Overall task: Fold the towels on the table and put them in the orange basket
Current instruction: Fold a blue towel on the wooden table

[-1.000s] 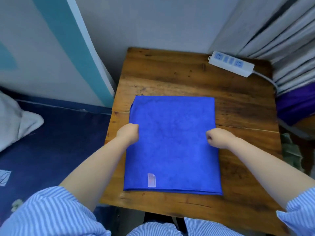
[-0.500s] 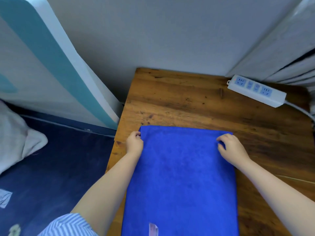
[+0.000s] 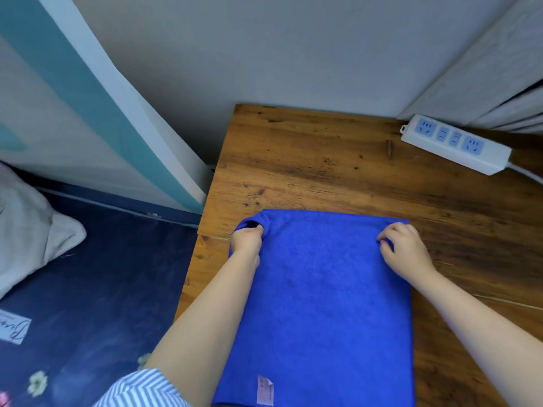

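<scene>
- Towel (image 3: 320,304), blue, lies flat on the wooden surface (image 3: 338,165), long axis running away from the person, label corner nearest.
- Left hand (image 3: 246,242) grip pinches the far-left corner, lifted and curling over.
- Right hand (image 3: 404,245) grip pinches the far-right corner.
- Power strip (image 3: 454,143) sits at the back right.

A blue towel (image 3: 323,295) lies flat on the wooden table (image 3: 323,160), a small label (image 3: 265,390) near its near edge. The left hand (image 3: 246,240) grips the towel's far left corner, which is lifted and bunched over the fingers. The right hand (image 3: 404,248) pinches the far right corner. A white power strip (image 3: 454,143) rests on the table's far right, well apart from the towel. A striped sleeve (image 3: 141,389) shows at the bottom left.
</scene>
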Tool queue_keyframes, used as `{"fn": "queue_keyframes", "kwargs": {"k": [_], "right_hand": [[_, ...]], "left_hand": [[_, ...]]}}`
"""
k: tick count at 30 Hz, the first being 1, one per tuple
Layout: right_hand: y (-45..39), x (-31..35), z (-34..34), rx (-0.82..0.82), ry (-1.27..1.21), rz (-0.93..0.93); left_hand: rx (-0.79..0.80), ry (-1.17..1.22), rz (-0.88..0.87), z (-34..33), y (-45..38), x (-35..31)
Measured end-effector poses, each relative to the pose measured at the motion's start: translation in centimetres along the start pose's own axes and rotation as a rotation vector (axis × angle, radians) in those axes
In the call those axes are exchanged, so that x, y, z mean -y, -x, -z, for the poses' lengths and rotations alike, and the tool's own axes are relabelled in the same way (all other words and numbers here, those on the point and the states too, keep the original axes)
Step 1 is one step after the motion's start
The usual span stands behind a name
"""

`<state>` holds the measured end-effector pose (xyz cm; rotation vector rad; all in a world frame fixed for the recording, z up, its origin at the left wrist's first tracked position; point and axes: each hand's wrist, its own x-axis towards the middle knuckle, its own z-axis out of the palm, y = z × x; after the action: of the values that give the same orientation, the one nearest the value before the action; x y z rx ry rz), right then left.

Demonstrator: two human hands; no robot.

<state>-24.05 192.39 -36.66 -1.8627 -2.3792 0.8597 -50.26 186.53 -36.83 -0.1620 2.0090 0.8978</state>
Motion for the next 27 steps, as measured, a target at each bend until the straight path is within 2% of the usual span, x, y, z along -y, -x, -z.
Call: {"fn": "queue_keyframes", "kwargs": {"k": [7, 14, 17, 21, 23, 27], "right_hand": [[0.2, 0.3, 0.0, -0.016, -0.005, 0.004], [-0.1, 0.5, 0.2, -0.036, 0.027, 0.000], [-0.5, 0.3, 0.5, -0.068, 0.085, 0.001], [-1.4, -0.1, 1.0, -0.020, 0.208, 0.031], [-1.8, -0.3, 1.2, 0.015, 0.280, 0.039], [-2.8, -1.1, 1.4, 0.018, 0.330, -0.023]], "left_hand": [[-0.171, 0.031, -0.367, 1.7, 0.3, -0.6], [-0.303, -0.094, -0.357, 2.9, -1.5, -2.0], [-0.282, -0.325, -0.468, 3.8, -2.5, -2.2], [-0.060, -0.846, -0.831, 3.5, -3.1, -2.0], [0.024, -1.064, -0.956, 3.0, -3.5, -2.2], [-0.007, -1.343, -1.038, 2.6, -4.7, -2.8]]}}
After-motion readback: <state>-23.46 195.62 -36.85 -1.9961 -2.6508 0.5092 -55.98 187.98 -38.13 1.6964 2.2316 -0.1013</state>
